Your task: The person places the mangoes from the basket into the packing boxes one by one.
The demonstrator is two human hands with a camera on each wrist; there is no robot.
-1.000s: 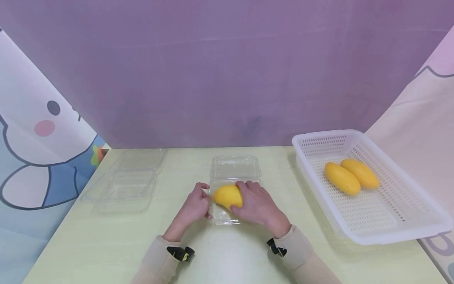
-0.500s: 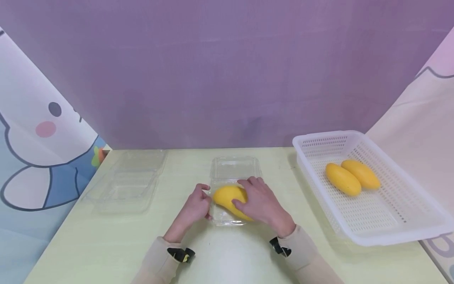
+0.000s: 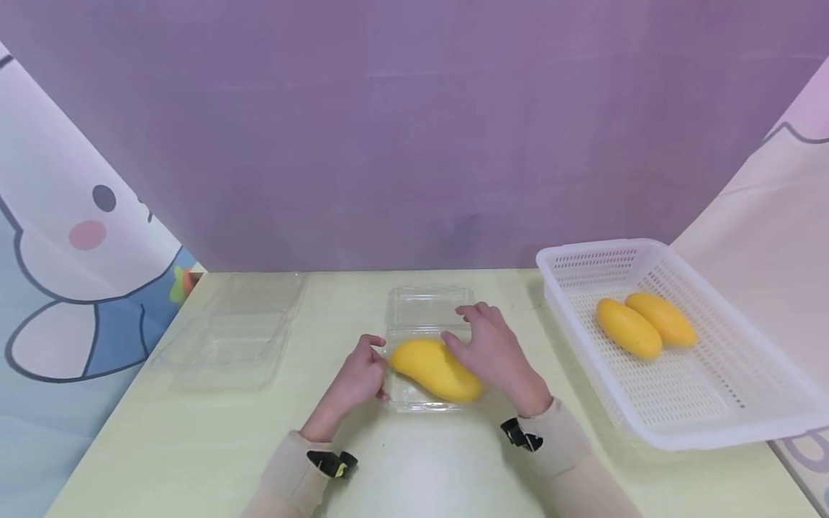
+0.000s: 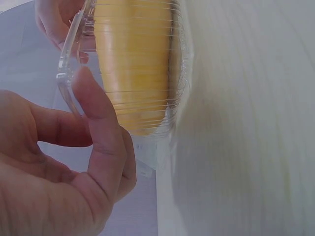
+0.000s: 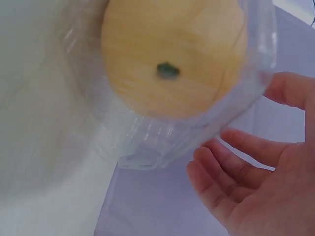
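In the head view a yellow mango [image 3: 437, 369] lies aslant in the base of a clear plastic clamshell box [image 3: 430, 308], whose lid is folded back. At the box's left side, my left hand [image 3: 358, 370] holds the rim [image 4: 66, 73] with curled fingers, as the left wrist view shows. Through the ribbed wall there, the mango appears lengthwise. Beside the box on the right, my right hand [image 3: 495, 352] stands off the mango, fingers spread and holding nothing. The right wrist view shows the mango's dark stem end [image 5: 168, 70] behind the clear wall.
At the right stands a white slotted basket [image 3: 686, 424] with two mangoes [image 3: 627, 329] in it. More clear clamshell packaging [image 3: 233, 345] lies open at the table's left. A purple cloth [image 3: 414, 144] hangs behind the table [image 3: 388, 475].
My right hand has let go of the mango and drawn up and to the right, uncovering its right end. The left hand stays at the box's left side.
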